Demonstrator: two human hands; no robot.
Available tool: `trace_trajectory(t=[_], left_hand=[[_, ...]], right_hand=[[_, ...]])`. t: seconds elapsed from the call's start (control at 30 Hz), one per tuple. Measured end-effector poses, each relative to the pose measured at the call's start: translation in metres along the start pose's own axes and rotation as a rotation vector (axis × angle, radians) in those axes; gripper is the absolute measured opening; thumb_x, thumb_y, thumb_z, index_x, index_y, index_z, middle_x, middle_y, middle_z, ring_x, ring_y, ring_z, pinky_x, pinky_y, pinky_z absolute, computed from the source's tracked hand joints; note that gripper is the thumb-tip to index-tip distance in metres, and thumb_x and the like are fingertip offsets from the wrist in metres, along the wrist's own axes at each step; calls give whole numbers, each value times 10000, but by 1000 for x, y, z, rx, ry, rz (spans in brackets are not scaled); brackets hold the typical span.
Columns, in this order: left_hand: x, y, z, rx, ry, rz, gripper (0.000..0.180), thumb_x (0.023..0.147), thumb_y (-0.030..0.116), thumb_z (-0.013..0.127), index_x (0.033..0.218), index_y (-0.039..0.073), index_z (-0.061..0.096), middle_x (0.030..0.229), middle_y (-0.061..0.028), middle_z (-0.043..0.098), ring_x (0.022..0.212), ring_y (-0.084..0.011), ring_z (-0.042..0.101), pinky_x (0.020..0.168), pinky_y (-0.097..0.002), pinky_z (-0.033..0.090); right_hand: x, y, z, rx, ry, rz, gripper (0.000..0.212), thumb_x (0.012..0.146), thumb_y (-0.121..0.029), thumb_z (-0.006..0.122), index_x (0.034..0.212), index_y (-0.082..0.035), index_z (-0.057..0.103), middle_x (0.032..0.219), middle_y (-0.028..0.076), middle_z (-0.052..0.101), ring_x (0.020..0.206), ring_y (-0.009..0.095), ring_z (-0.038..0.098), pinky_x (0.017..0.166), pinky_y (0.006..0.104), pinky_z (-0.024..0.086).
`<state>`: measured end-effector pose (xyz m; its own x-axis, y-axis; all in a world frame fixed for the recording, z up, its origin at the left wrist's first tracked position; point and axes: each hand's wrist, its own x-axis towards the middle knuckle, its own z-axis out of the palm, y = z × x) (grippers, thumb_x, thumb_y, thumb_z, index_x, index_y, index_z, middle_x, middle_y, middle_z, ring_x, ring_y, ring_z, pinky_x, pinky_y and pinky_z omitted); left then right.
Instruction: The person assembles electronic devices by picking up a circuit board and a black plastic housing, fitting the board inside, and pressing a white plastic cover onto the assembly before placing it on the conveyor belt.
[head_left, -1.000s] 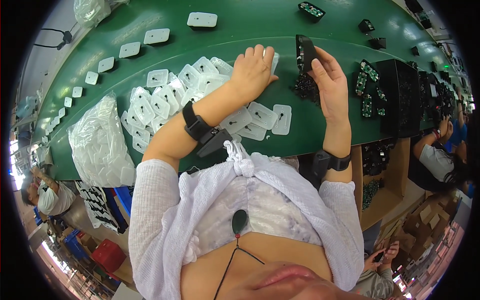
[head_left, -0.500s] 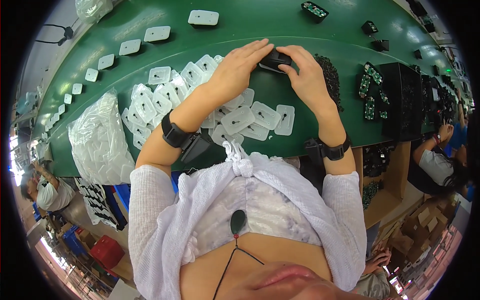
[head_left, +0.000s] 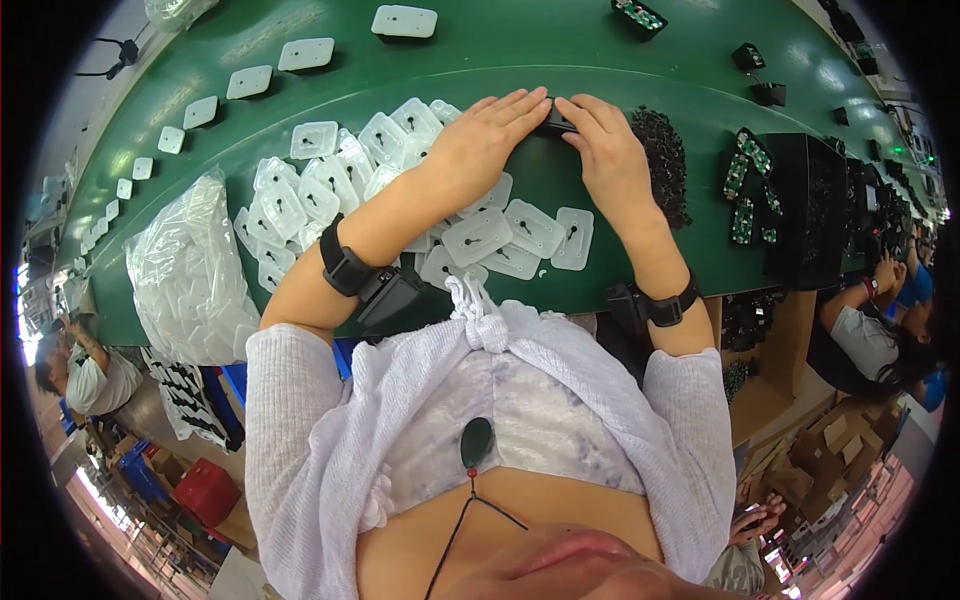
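My left hand [head_left: 490,138] and my right hand [head_left: 608,150] meet over a small black plastic case [head_left: 557,118] on the green table. The left hand's fingers lie long and close together across the case's left side. On its right side, the right hand grips with bent fingers, its thumb at the near edge. Fingers hide most of the case. Near my left forearm spreads a heap of translucent white plastic covers [head_left: 475,236], each with a small dark piece in it. To the right of my right hand lies a pile of small black parts [head_left: 660,165].
A clear bag of white covers [head_left: 190,275] sits at the left. White-topped units [head_left: 405,22] stand in a row along the far side. Green circuit boards [head_left: 745,165] lean beside a black bin [head_left: 805,205] at the right. Co-workers [head_left: 100,380] sit at both sides.
Both hands have closed further over the black case, so less of it shows. The right hand has shifted slightly right and nearer. The view has tilted a little; the heap looks unchanged.
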<state>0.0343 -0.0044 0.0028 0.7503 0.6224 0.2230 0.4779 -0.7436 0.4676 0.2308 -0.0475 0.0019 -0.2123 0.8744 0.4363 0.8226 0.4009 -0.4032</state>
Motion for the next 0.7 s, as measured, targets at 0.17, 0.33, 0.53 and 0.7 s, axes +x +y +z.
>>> trace_trajectory(t=[0.17, 0.33, 0.53, 0.7], left_hand=[[1, -5, 4, 170, 15, 35, 552, 789, -17, 507, 1337, 35, 452, 1405, -111, 449, 1298, -258, 425, 1042, -388, 374], [29, 6, 12, 345, 2, -125, 476, 780, 55, 587, 1247, 4, 504, 1318, -156, 516, 1216, -252, 495, 909, -363, 468], [39, 2, -11, -317, -15, -494, 372, 848, 195, 656, 1092, -74, 578, 983, -158, 665, 780, -218, 633, 720, -296, 515], [32, 14, -26, -880, -81, -547, 336, 939, 235, 559, 1045, -82, 596, 908, -109, 677, 701, -117, 612, 665, -246, 512]], right_hand=[[2, -4, 2, -11, -24, 58, 399, 761, -5, 659, 1151, -72, 612, 1089, 107, 608, 988, 291, 584, 825, 340, 502], [27, 19, -12, 366, -181, 318, 391, 808, -95, 686, 1191, -77, 608, 1031, 92, 658, 921, 192, 624, 832, 296, 490], [35, 7, -29, 919, -66, 536, 423, 866, -177, 673, 1234, -10, 550, 1093, 100, 631, 1016, 152, 584, 875, 289, 469], [30, -10, -35, 893, -48, 484, 417, 856, -157, 682, 1218, 1, 551, 1093, 91, 628, 1003, 145, 586, 889, 287, 459]])
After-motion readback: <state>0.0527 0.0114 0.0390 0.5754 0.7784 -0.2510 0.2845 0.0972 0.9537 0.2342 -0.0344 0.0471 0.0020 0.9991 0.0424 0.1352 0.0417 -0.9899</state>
